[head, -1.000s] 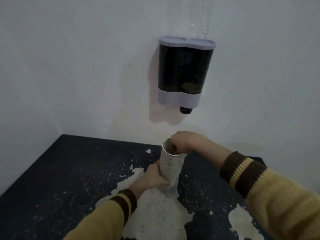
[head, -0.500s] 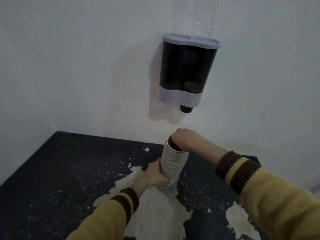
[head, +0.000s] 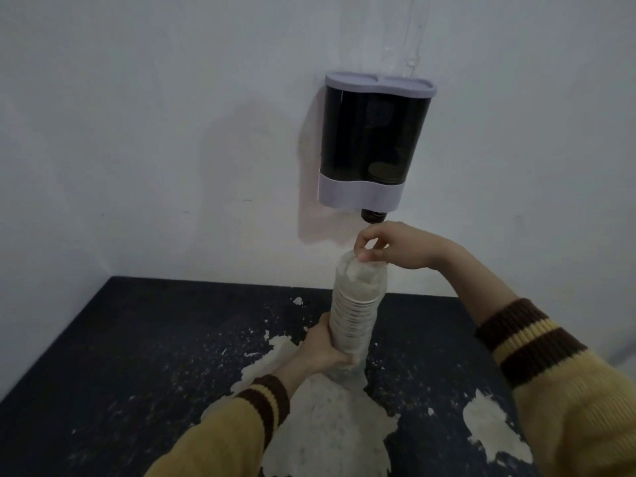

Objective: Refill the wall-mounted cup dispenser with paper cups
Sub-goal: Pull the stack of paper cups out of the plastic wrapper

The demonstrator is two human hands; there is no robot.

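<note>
A stack of white paper cups (head: 354,311) in a clear plastic sleeve stands upright on the dark table (head: 144,339). My left hand (head: 323,349) grips the lower part of the stack. My right hand (head: 389,244) is above it and pinches the loose top of the sleeve, which is pulled up past the top cup. The cup dispenser (head: 375,142) hangs on the white wall just above my right hand. It has a dark see-through body, a pale lid and base, and a dark cup bottom poking out below.
The table's dark top has worn pale patches (head: 327,418) in the middle and at the right. White walls close the back and left side. A clear tube (head: 414,32) runs up the wall above the dispenser.
My right hand has risen from the mouth of the stack, drawing the plastic sleeve upward. The left hand keeps its grip low on the stack. The camera view has tilted slightly.
</note>
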